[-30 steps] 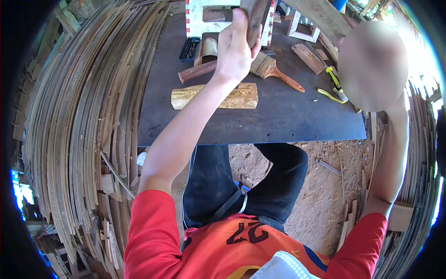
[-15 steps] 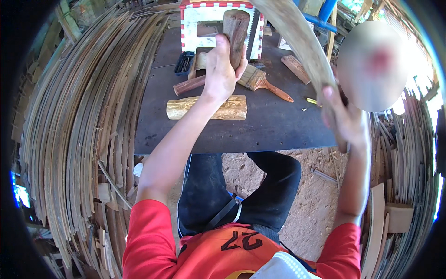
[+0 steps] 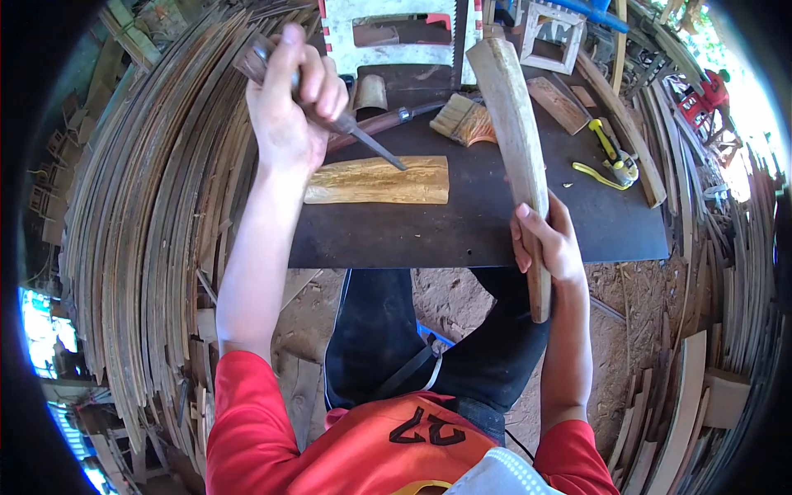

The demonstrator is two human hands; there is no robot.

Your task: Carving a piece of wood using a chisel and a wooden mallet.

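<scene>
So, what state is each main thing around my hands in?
Long golden wooden block: lying, unheld.
Slim grey metal chisel with brown wooden handle: gripped in left hand, slanting; contact with block unclear.
Curved pale wooden club: gripped in right hand near its lower end.
Wide bristle brush with orange-brown handle: lying, partly hidden by club.
Yellow and black screwdriver: lying flat.
White stand with red-trimmed edges: upright.

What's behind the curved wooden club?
The brush's bristles and orange handle base show left of the club, on the dark tabletop. Most of the handle is covered.
</scene>
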